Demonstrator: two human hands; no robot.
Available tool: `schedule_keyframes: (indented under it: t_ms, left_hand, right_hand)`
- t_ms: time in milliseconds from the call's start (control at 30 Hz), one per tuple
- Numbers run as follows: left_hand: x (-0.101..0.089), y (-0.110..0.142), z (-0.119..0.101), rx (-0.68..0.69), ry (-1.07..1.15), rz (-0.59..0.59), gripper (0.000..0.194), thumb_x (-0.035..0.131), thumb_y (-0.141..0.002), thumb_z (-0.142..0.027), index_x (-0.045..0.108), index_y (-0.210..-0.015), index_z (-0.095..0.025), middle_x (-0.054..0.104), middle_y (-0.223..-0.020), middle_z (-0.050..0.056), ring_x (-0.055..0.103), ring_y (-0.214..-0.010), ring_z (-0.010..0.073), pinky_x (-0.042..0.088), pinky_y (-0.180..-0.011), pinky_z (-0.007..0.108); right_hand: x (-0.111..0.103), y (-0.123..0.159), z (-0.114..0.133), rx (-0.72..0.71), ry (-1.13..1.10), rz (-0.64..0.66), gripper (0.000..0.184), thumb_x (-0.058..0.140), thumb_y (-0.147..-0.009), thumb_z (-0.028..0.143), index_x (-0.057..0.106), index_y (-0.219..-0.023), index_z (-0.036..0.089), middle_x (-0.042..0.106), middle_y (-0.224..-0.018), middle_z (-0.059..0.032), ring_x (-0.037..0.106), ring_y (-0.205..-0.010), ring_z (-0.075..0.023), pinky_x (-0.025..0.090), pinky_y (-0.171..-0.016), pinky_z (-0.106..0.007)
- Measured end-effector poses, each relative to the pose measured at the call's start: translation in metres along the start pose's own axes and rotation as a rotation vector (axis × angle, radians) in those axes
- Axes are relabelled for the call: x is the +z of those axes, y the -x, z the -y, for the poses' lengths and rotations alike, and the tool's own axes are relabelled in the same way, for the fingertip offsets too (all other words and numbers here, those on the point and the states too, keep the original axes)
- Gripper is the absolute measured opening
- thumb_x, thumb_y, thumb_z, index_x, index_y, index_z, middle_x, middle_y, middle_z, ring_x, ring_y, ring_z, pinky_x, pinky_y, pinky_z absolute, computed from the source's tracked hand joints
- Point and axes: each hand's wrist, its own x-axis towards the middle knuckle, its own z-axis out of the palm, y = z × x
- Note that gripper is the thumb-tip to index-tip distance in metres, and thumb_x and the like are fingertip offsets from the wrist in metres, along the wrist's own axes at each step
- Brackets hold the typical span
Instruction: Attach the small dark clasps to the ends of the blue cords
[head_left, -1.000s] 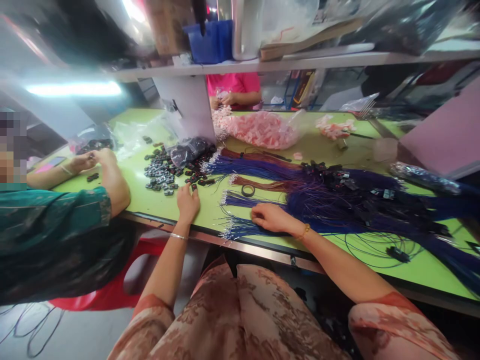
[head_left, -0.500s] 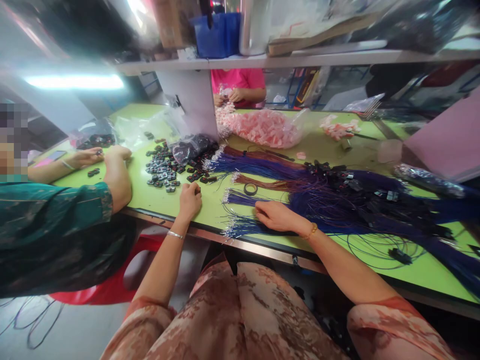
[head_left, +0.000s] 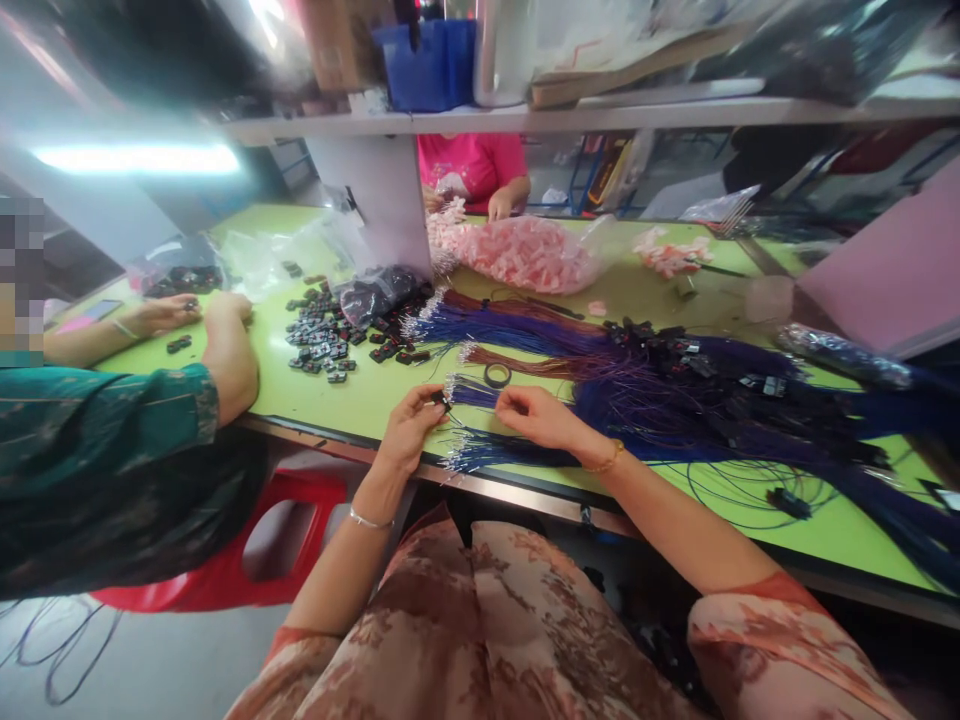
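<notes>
My left hand (head_left: pixel 409 430) is closed in a pinch on a small black connector housing (head_left: pixel 441 401), held over the front of the table by the wire tips. My right hand (head_left: pixel 536 415) lies just to the right, thumb and fingers pinched on a thin dark wire, of which little shows. Beneath and beside it run bundles of blue-purple wires (head_left: pixel 476 394) with pale metal tips pointing left. A front bundle of dark blue wires (head_left: pixel 487 447) lies nearest the table edge. Beyond the left hand spreads a heap of black connector housings (head_left: pixel 319 335).
A black tape roll (head_left: pixel 497 375) lies behind my right hand. Further back are brown wires (head_left: pixel 525 358) and a bag of pink pieces (head_left: pixel 525 255). Co-workers sit at the left and across the table; a shelf (head_left: pixel 600 117) crosses above.
My left hand has moved right from beside the connector heap to the wire tips, with a black connector housing now visible in its fingers. My right hand has shifted slightly left and pinched.
</notes>
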Motion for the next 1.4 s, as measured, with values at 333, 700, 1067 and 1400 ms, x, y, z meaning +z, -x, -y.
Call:
schedule_keyframes:
  t_ms: [333,700,1067,1400]
  left_hand:
    - [0.019,0.015,0.012,-0.188,0.275,0.122,0.032,0.074,-0.07,-0.02,0.067,-0.101,-0.018,0.068,-0.094,0.004,0.063,-0.077,0.0094,0.051,-0.072,0.02]
    - [0.024,0.018,0.015,-0.215,0.276,0.133,0.031,0.075,-0.07,-0.021,0.068,-0.099,-0.017,0.069,-0.09,0.004,0.063,-0.074,0.0093,0.052,-0.068,0.02]
    - [0.034,0.022,0.028,-0.169,0.188,-0.02,0.037,0.083,-0.058,-0.025,0.069,-0.091,-0.016,0.067,-0.075,0.0,0.057,-0.059,0.0052,0.048,-0.06,0.019]
    - [0.036,0.026,0.03,-0.15,0.154,-0.093,0.036,0.083,-0.057,-0.024,0.068,-0.088,-0.014,0.067,-0.074,0.001,0.06,-0.062,0.0079,0.05,-0.062,0.021]
  right_hand:
    - [0.023,0.001,0.024,-0.033,-0.1,-0.106,0.013,0.054,-0.076,0.026,0.056,-0.068,0.016,0.053,-0.061,0.0036,0.04,-0.054,-0.008,0.03,-0.052,-0.021]
    - [0.025,0.01,0.023,-0.274,0.223,-0.233,0.006,0.053,-0.075,0.016,0.054,-0.07,0.018,0.057,-0.069,-0.0013,0.048,-0.064,-0.0128,0.035,-0.061,-0.025]
    - [0.034,0.01,0.011,-0.315,0.347,-0.192,0.008,0.051,-0.081,0.018,0.056,-0.074,0.018,0.056,-0.07,-0.0031,0.047,-0.064,-0.0143,0.034,-0.061,-0.026]
    - [0.039,0.011,0.014,-0.239,0.352,-0.144,0.011,0.051,-0.082,0.02,0.055,-0.072,0.018,0.058,-0.067,-0.0024,0.047,-0.061,-0.0136,0.032,-0.059,-0.026]
